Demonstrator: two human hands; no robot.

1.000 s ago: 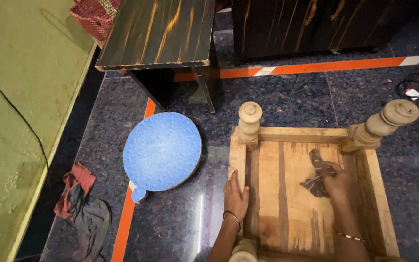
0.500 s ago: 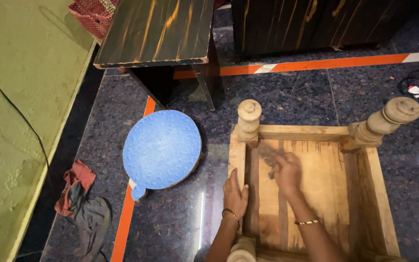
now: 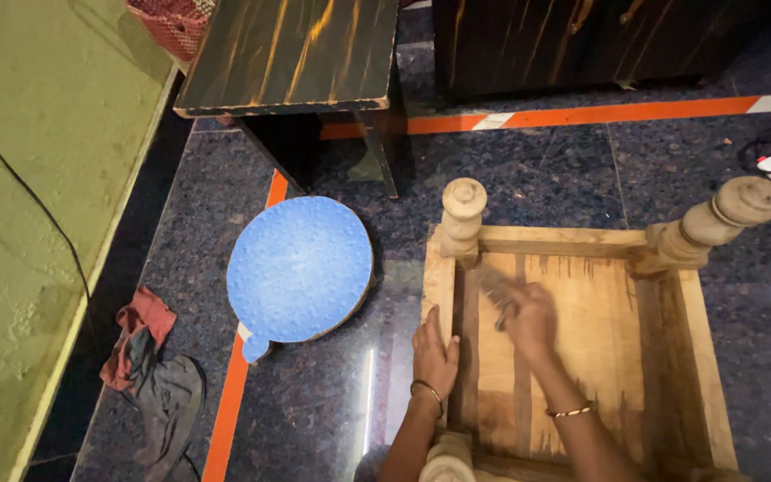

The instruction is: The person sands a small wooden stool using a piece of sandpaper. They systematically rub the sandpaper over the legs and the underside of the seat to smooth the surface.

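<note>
Since 1 second ago, the right hand [image 3: 528, 314] has swept its dark cloth [image 3: 495, 290] from the right side of the upturned wooden stool [image 3: 671, 357] across to the left side, near the leg [image 3: 462, 214] at the far left corner. It is clenched around the cloth, which is blurred and pressed on the stool's underside. Flat and released, the left hand [image 3: 435, 353] rests on the stool's left rail. On the floor [image 3: 537, 178], a blue round pad [image 3: 301, 268] lies just left of the stool, and crumpled rags [image 3: 149, 370] lie further left.
</note>
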